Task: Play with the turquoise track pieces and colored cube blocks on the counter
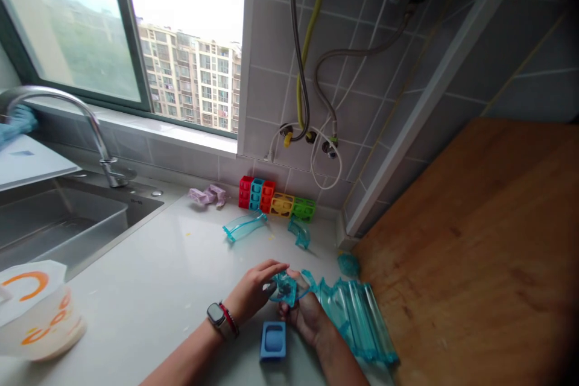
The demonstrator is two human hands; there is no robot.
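Above the white counter (136, 289), my left hand (256, 289) and my right hand (307, 313) meet around a clear teal plastic piece (286, 289). The fingers of both hands are bent round it; small dark parts show inside. A watch and a red band are on my left wrist. Just below the hands sits a blue block (274, 341) with a square recess. To the right of my right hand lie several ribbed teal plastic pieces (357, 319). Farther back are a curved teal track (246, 226) and a short teal bend (299, 233).
Red, blue, yellow and green blocks (283, 205) line the wall beside a crumpled pink cloth (208, 195). A sink (113, 223) with a faucet (97, 132) and a lidded tub (43, 313) are left. A wooden board (474, 241) leans at right.
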